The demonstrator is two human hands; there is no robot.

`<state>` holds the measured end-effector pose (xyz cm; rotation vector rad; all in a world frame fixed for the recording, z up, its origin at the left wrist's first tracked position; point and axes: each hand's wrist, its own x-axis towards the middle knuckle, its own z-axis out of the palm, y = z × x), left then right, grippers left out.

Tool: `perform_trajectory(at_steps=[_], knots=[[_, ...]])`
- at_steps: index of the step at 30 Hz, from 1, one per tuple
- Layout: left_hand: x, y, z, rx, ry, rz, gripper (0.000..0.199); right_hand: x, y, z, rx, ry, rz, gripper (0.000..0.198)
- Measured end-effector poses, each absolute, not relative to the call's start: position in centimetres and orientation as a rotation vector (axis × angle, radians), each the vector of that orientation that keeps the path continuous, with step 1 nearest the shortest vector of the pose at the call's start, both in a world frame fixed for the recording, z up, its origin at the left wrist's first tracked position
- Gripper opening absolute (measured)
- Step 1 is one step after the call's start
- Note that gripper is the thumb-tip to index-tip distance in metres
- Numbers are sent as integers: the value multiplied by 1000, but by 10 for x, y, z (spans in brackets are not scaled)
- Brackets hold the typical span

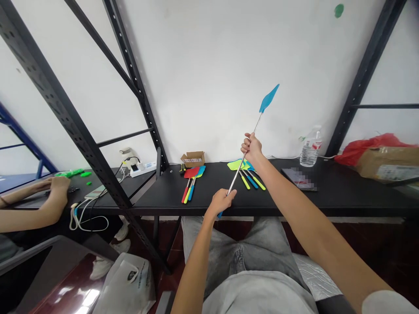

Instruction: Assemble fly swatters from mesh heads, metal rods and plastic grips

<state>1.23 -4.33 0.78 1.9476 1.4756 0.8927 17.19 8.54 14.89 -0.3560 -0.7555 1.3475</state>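
A blue fly swatter [269, 99] with a long thin metal rod is held up at a slant in front of me. My left hand [221, 201] is closed around its lower end, where a bit of blue handle shows below the fingers. Higher up, my right hand [251, 146] grips the rod below the blue head. Behind the rod, several yellow-green and blue swatters [248, 179] lie on the black table [216, 179]. To their left is another group of swatters [193, 176] with red, blue and yellow handles.
A small open cardboard box [193, 159] stands by the wall. On the right are a dark flat device [298, 179], a water bottle [310, 147] and a carton [388, 162] with a red bag. Black rack posts [144, 104] flank the table. At left, another person's arms [39, 209] rest near cables.
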Motion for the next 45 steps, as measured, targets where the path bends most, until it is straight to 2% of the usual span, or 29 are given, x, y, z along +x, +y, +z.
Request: perform_trajectory(at_steps=[10,22,32,37,41,45], knots=[[15,-40,3,2038,1528,938,56,162,77,133,-361,-815,1346,38],[14,-35,-2,1975,1539,1053,56,109,36,76,-375,-987,1437,40],[14,-35,-2,2106,1637,1017,51,120,12,33,-502,-1191,1400,42],[14,-37,1,2115,1601,1039,41,123,2,15,-519,-1242,1458,45],[14,-35,1,2122,1582,1034,40,131,0,14,-561,-1289,1519,40],[15,-33,0,2056,1585,1076,51,147,11,36,-608,-1272,1540,31]])
